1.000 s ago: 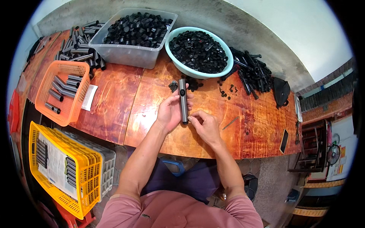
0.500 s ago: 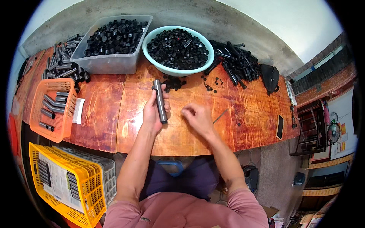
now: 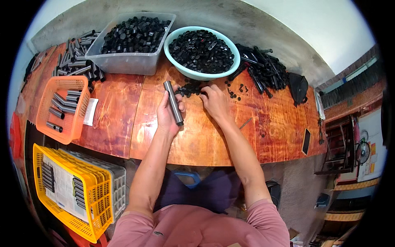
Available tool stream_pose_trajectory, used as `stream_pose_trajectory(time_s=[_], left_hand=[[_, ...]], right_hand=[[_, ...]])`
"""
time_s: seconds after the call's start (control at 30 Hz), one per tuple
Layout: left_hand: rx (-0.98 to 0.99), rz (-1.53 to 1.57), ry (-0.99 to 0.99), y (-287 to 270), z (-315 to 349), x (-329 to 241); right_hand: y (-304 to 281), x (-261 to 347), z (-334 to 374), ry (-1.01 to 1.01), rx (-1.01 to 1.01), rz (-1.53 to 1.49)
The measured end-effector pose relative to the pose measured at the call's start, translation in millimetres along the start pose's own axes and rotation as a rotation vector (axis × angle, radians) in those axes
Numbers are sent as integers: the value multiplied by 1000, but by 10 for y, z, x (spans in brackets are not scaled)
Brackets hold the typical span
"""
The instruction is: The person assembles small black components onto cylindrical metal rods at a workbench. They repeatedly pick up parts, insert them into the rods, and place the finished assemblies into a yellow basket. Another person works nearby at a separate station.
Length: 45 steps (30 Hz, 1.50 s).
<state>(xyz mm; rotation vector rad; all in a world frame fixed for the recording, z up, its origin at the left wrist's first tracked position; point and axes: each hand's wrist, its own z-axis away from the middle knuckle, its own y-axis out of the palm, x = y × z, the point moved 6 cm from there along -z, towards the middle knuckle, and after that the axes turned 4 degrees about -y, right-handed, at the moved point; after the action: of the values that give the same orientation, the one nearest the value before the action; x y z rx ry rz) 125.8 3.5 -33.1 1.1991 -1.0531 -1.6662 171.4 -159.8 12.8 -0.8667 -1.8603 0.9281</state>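
A slim grey tube (image 3: 173, 103), smooth with a dull metallic sheen and a dark near end, is held over the middle of the reddish-brown wooden table (image 3: 111, 127). It slants, its far end toward the left and its near end toward the right.

The left hand (image 3: 166, 115) is closed around the tube, the thumb along its left side and the fingers curling round from the right; both ends stick out of the grip. The right hand (image 3: 215, 102) reaches farther over the table, palm down, with its fingers bent at the right edge of a small pile of black pieces (image 3: 189, 87). The fingertips are partly hidden, so one cannot tell whether they pinch a piece.

Just beyond the pile stands a pale blue basin (image 3: 196, 73) heaped with small black parts, closing off the far side. To its left is a translucent tub (image 3: 127, 65) full of black caps, and farther left lies a heap of grey tubes (image 3: 80, 61). An orange basket (image 3: 83, 109) on the left holds several more. Right of the basin lie a jumble of long black parts (image 3: 265, 70) and some scattered black bits (image 3: 234, 95); a thin rod (image 3: 245, 123) lies nearer.
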Motion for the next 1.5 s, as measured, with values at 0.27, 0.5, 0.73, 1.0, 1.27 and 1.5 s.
stream_pose_trajectory(time_s=[0.27, 0.5, 0.73, 1.0, 1.27, 1.5], left_hand=[[59, -58, -32, 24, -19, 38], [92, -48, -85, 24, -20, 80], [115, -89, -222, 120, 54, 218], [168, -143, -270, 87, -21, 287], [113, -170, -248, 61, -47, 324], [77, -229, -206, 94, 0, 286]], right_hand=[[50, -181, 145, 64, 103, -247], [-150, -287, 191, 276, -21, -352], [-78, -97, 239, 96, 189, -301], [-18, -271, 204, 132, 211, -383], [-90, -155, 235, 69, 167, -309], [-385, 111, 280, 22, -84, -445]])
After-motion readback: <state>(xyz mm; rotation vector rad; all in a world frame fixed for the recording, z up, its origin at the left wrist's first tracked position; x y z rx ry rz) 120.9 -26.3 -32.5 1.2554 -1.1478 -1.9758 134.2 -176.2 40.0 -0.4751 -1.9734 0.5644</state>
